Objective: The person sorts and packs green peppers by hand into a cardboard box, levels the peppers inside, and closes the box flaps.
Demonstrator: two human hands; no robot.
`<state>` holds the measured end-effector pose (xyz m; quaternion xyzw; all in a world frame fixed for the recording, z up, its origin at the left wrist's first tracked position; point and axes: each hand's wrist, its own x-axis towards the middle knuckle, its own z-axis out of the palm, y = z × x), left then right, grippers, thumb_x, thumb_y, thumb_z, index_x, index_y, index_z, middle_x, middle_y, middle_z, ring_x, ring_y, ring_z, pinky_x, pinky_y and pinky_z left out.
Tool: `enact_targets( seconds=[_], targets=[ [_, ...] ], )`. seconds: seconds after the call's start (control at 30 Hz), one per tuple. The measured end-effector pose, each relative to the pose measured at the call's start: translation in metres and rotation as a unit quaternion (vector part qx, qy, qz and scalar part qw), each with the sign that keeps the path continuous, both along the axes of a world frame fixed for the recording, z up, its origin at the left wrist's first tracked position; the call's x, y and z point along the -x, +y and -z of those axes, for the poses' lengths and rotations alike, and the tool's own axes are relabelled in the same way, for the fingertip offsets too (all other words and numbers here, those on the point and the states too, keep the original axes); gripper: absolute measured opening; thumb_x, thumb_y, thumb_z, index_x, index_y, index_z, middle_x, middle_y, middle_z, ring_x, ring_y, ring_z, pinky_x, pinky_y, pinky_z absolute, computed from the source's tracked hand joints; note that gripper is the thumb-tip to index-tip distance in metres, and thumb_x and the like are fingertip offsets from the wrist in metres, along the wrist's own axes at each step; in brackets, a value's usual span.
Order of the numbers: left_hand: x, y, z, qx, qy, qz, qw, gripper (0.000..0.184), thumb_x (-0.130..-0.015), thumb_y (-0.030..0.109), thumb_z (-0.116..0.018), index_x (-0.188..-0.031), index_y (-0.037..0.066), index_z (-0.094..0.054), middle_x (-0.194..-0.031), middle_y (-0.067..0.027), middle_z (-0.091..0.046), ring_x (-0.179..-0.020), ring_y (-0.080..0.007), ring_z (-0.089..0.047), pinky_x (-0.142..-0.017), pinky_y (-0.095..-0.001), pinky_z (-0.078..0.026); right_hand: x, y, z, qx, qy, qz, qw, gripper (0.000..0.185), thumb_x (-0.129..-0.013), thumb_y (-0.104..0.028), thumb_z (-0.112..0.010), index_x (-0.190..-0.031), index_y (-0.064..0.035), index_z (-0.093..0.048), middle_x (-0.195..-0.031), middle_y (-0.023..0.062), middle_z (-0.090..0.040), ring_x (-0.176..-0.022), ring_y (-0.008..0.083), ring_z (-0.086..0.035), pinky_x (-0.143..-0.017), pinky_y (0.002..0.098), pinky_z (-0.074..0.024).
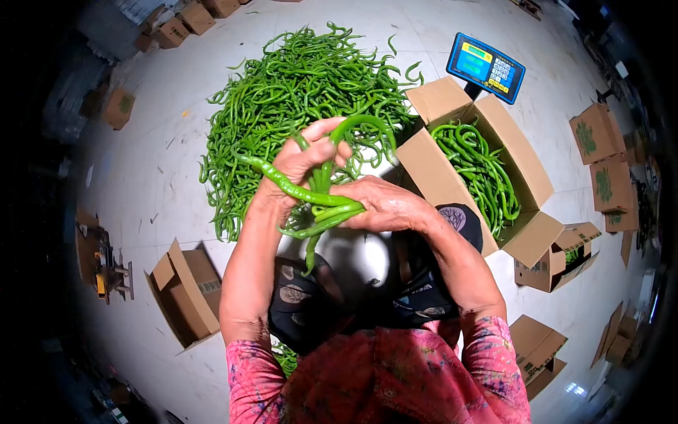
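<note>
Several long green chili peppers (pixel 289 185) are bunched between my two hands in front of my lap. My left hand (pixel 305 157) has its fingers closed around some of them, one curling up and over to the right. My right hand (pixel 385 203) grips more peppers, whose ends point left and down. Beyond my hands a large pile of green chili peppers (pixel 311 88) lies on the floor. To the right, an open cardboard box (pixel 512 141) holds many more peppers.
A scale display (pixel 486 67) stands behind the filled box. An open cardboard box (pixel 185 293) sits at left, and a smaller box (pixel 558 258) with peppers at right. Closed boxes (pixel 600 134) are stacked far right. More boxes line the back left.
</note>
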<state>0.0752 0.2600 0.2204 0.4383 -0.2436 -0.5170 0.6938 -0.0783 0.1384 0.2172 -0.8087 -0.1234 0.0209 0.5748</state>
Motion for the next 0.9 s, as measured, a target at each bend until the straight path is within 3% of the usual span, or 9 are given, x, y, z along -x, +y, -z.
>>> enact_targets(
  seconds=[0.17,0.23,0.33,0.37,0.4,0.43,0.53,0.77,0.9],
  targets=[
    [-0.014,-0.002,0.001,-0.015,-0.021,-0.043,0.999,0.052,-0.086,0.020,-0.071,-0.129,-0.001,-0.051,-0.086,-0.0038,-0.063,-0.075,-0.0123,-0.059,-0.069,-0.0250,-0.050,0.007,-0.007,-0.014,0.042,0.078,0.037,0.995,0.023,-0.081,-0.019,-0.069,-0.097,-0.0059,-0.058,-0.075,0.0129,-0.064,-0.070,0.0257,-0.064,-0.066,0.0385,-0.0479],
    [-0.046,0.001,0.025,0.043,0.123,-0.141,0.981,0.029,-0.090,0.007,-0.061,-0.118,0.001,-0.058,-0.094,-0.0070,-0.065,-0.082,-0.0166,-0.063,-0.076,-0.0317,-0.055,0.012,-0.018,-0.013,-0.159,0.054,0.104,0.980,0.024,-0.086,-0.022,-0.070,-0.100,-0.0059,-0.061,-0.076,0.0013,-0.062,-0.068,0.0099,-0.056,-0.063,0.0286,-0.0472],
    [-0.058,0.009,0.039,0.063,0.187,-0.199,0.960,0.024,-0.091,0.004,-0.058,-0.115,0.000,-0.059,-0.095,-0.0108,-0.065,-0.083,-0.0236,-0.065,-0.077,-0.0388,-0.056,0.020,-0.027,-0.036,-0.256,0.057,0.187,0.947,0.025,-0.088,-0.024,-0.069,-0.102,-0.0045,-0.061,-0.083,-0.0001,-0.063,-0.070,0.0064,-0.056,-0.061,0.0217,-0.0451],
    [-0.053,0.003,0.035,0.089,0.232,-0.218,0.944,0.022,-0.092,0.005,-0.059,-0.113,0.000,-0.059,-0.089,-0.0090,-0.064,-0.078,-0.0222,-0.064,-0.074,-0.0384,-0.057,0.021,-0.029,-0.038,-0.282,0.058,0.200,0.936,0.026,-0.088,-0.024,-0.069,-0.103,-0.0042,-0.060,-0.084,0.0002,-0.063,-0.070,0.0053,-0.056,-0.060,0.0198,-0.0442],
    [-0.047,0.000,0.029,0.056,0.194,-0.219,0.955,0.021,-0.093,0.007,-0.061,-0.113,0.000,-0.059,-0.085,-0.0076,-0.063,-0.075,-0.0207,-0.063,-0.074,-0.0371,-0.056,0.021,-0.031,-0.032,-0.309,0.052,0.211,0.926,0.029,-0.088,-0.025,-0.068,-0.107,-0.0042,-0.060,-0.084,0.0008,-0.063,-0.071,0.0044,-0.056,-0.058,0.0182,-0.0425],
    [-0.042,-0.001,0.023,0.022,0.156,-0.218,0.963,0.021,-0.093,0.010,-0.062,-0.112,0.000,-0.059,-0.080,-0.0062,-0.061,-0.071,-0.0193,-0.061,-0.074,-0.0357,-0.055,0.019,-0.032,-0.030,-0.340,0.036,0.215,0.915,0.028,-0.089,-0.025,-0.068,-0.107,-0.0044,-0.060,-0.084,0.0011,-0.063,-0.070,0.0041,-0.056,-0.057,0.0178,-0.0413],
    [-0.045,0.000,0.030,0.027,0.199,-0.178,0.963,0.026,-0.094,0.018,-0.064,-0.112,0.000,-0.059,-0.073,-0.0030,-0.057,-0.065,-0.0165,-0.058,-0.072,-0.0334,-0.054,0.015,-0.032,-0.017,-0.380,0.002,0.309,0.871,0.025,-0.091,-0.023,-0.066,-0.106,-0.0050,-0.059,-0.084,0.0021,-0.064,-0.069,0.0041,-0.057,-0.054,0.0164,-0.0405],
    [-0.042,-0.001,0.024,0.070,0.234,-0.211,0.946,0.032,-0.095,0.025,-0.062,-0.113,-0.001,-0.057,-0.064,0.0024,-0.046,-0.059,-0.0109,-0.050,-0.075,-0.0374,-0.056,0.015,-0.049,0.000,-0.480,0.004,0.418,0.772,0.026,-0.092,-0.019,-0.066,-0.110,-0.0036,-0.056,-0.086,0.0068,-0.065,-0.069,0.0080,-0.059,-0.052,0.0190,-0.0439],
    [-0.044,0.000,0.020,0.024,0.140,-0.260,0.955,0.028,-0.095,0.024,-0.063,-0.111,0.002,-0.059,-0.063,0.0037,-0.043,-0.058,-0.0102,-0.048,-0.074,-0.0333,-0.055,0.013,-0.057,0.007,-0.525,-0.020,0.429,0.735,0.026,-0.090,-0.016,-0.065,-0.110,-0.0015,-0.056,-0.088,0.0082,-0.066,-0.069,0.0093,-0.060,-0.051,0.0189,-0.0429]
  ],
)
